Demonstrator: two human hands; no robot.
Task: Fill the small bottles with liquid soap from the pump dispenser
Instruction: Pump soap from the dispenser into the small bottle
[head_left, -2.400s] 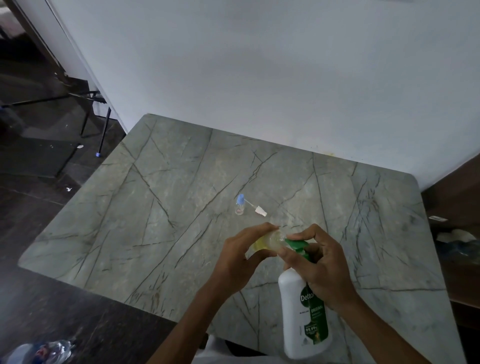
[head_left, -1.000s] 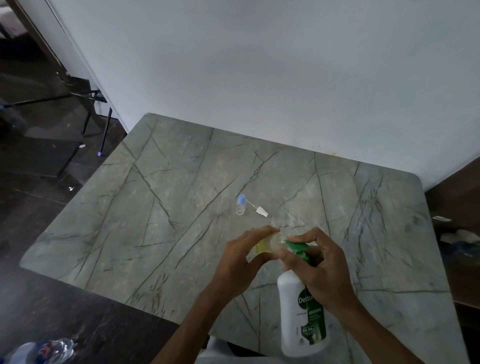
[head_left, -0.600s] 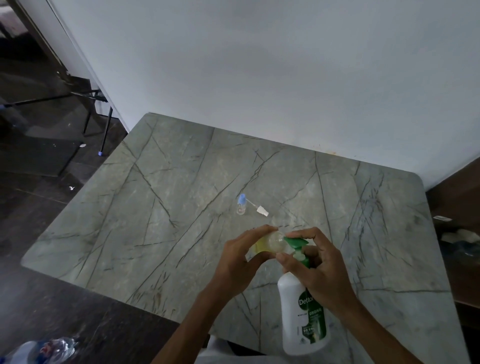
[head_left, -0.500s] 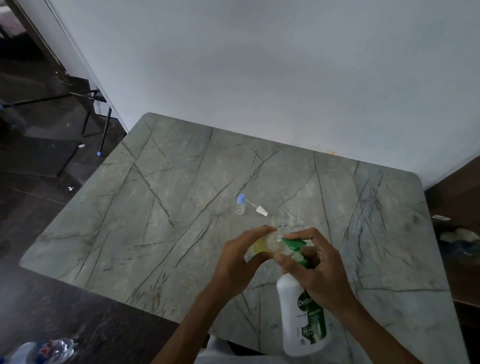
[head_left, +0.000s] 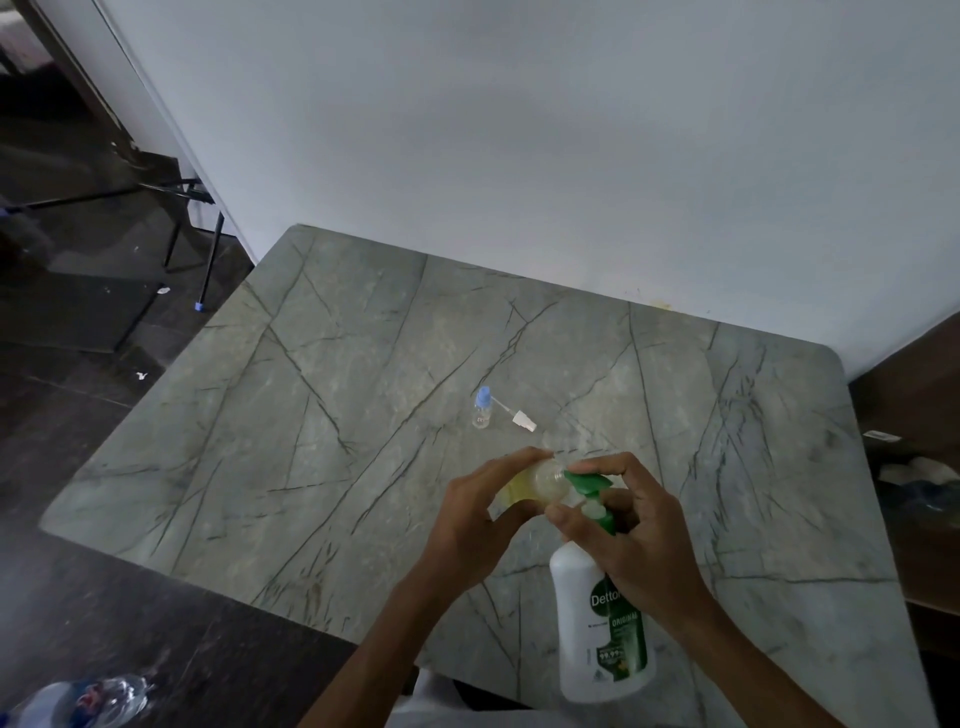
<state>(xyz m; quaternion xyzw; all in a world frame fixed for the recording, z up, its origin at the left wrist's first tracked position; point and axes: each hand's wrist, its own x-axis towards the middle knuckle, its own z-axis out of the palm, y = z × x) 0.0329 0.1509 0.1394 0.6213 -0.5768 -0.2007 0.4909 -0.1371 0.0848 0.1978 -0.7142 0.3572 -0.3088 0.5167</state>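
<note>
On the floor at the near left lies a crumpled plastic bottle (head_left: 78, 704). The grey veined surface (head_left: 322, 426) carries, toward its middle, a small capped bottle (head_left: 482, 408) with a blue top, standing upright, and just right of it a white spray nozzle (head_left: 521, 419) lying on its side. Nearer, the left hand (head_left: 480, 519) has its grip closed around a small clear bottle (head_left: 543, 480) holding some yellowish liquid, its mouth tipped right against the green spout. The right hand (head_left: 631, 540) wraps the neck of the white pump dispenser (head_left: 597, 639), forefinger resting on the green pump head (head_left: 587, 480). The dispenser stands at the near edge.
</note>
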